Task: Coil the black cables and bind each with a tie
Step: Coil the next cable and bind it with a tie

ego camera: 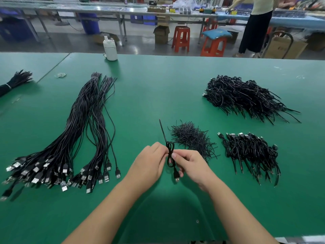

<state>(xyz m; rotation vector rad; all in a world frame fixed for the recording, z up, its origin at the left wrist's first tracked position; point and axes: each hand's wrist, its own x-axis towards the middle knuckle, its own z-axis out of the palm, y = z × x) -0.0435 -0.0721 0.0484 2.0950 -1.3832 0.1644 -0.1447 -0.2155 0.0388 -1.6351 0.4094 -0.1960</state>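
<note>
Coiled black cable held upright above the green bench, long axis near vertical, USB plug pointing down, loose tail slanting up-left. Pinched at mid-coil between left hand and right hand, fingers curled around it.

Coiled black cable upright above the green mat, USB plug dangling, one straight end pointing up

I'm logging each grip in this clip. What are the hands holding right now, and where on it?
Both hands hold one coiled black cable at its waist: left hand and right hand pinch the middle, loops above and below, USB plug hanging.
</note>
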